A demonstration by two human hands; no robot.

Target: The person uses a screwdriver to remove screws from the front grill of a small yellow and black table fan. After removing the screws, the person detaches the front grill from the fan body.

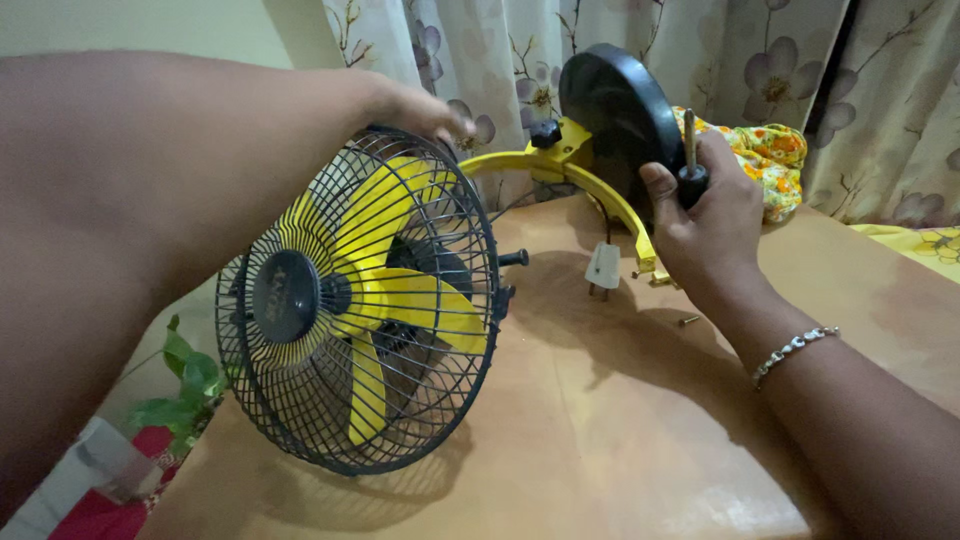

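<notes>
My left hand (420,108) grips the fan cage (360,300) by its top rim; my right hand (705,215) clutches a screwdriver (690,150) upright (tip up) — the yellow bracket (600,190) lies between them, nearer my right.

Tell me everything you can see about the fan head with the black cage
The fan head is a round black wire cage around yellow blades, with a dark round cap at the front centre. It looks like painted metal wire and plastic. It stands tilted on its rim on the brown wooden table, front facing the camera and leftward. A black knob juts from its right side. The left hand rests on its top edge; the yellow bracket behind appears detached from it.
</notes>
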